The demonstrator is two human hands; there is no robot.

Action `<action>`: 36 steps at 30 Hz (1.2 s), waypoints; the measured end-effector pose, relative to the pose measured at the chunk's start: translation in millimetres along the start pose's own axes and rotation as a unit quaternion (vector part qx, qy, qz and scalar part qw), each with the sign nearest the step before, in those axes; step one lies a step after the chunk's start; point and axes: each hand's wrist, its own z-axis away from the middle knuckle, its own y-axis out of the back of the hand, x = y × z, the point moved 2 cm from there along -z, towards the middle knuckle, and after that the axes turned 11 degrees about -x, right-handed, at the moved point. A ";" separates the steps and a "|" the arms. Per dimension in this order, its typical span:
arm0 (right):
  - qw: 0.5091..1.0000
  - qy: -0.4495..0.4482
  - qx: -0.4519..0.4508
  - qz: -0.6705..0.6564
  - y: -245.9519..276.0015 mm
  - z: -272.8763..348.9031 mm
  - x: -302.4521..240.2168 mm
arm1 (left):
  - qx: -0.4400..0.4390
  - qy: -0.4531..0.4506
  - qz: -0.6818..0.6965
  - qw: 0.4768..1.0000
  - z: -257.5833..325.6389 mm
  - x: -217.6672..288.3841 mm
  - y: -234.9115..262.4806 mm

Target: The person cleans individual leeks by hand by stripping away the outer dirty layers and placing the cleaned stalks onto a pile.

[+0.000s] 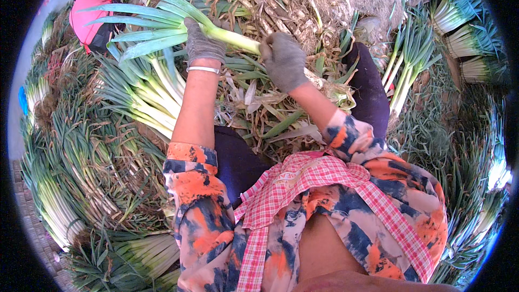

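A large leek (pixel 236 40) lies across in front of me, its green leaves fanned to the left and its pale stalk running right. My left hand (pixel 203 46), in a grey glove, is closed round it where the leaves meet the stalk. My right hand (pixel 284 62), gloved too, has its fingers curled round the white lower part. Whatever sits inside that fist is hidden. Just below my left hand lies a pile of leeks (pixel 146 94) with white stalks. Dry peelings and leaf scraps (pixel 259 94) cover the ground between my legs.
Untrimmed leeks with dirty roots (pixel 286 5) are heaped ahead. Several leeks (pixel 408 57) lie beyond my right knee, and tied bundles (pixel 457 38) stand at the far right. More leeks (pixel 97 167) spread along the left. A person in a pink top (pixel 91 13) crouches at the far left.
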 end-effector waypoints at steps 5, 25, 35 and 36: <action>0.963 -0.029 -0.236 -0.128 -56.0 -40.4 56.9 | 0.001 -0.035 -0.065 0.997 -7.8 0.4 -20.9; 0.847 -0.041 -0.461 -0.260 46.9 75.7 81.3 | 0.007 -0.017 -0.007 1.000 -43.8 94.9 76.5; 0.819 -0.023 -0.302 -0.488 14.1 3.1 9.3 | -0.162 0.054 0.082 0.982 -46.5 68.7 42.3; 0.787 -0.037 -0.302 -0.536 12.5 -3.3 -13.4 | -0.176 0.056 0.100 0.978 -46.4 66.2 40.4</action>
